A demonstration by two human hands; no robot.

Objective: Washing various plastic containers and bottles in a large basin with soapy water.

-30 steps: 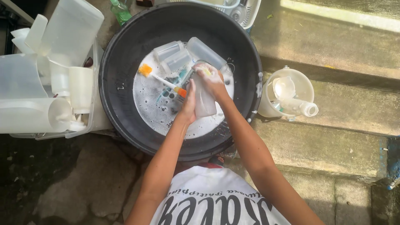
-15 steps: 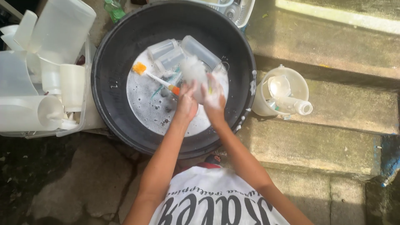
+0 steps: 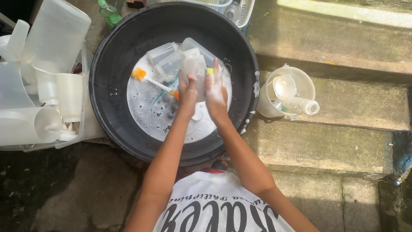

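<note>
Both my hands are over a big black basin (image 3: 116, 51) of soapy water. My left hand (image 3: 187, 95) grips a soapy translucent plastic container (image 3: 193, 66) from its left side. Pressed against the container's right side is my right hand (image 3: 215, 92), covered in suds, with a yellow-green sponge (image 3: 210, 71) under its fingers. Other clear plastic containers (image 3: 165, 58) lie in the basin behind it. A bottle brush with an orange head (image 3: 139, 74) floats in the suds to the left.
A clear bin (image 3: 79, 133) stacked with translucent containers and cups stands left of the basin. A white pail (image 3: 264, 105) holding a bottle and lid sits on the concrete step to the right. A green bottle (image 3: 109, 13) and a white basket (image 3: 234, 8) stand behind.
I have lifted the container out of the water and turned it upright between both hands. My right hand has slid from its top to its right side.
</note>
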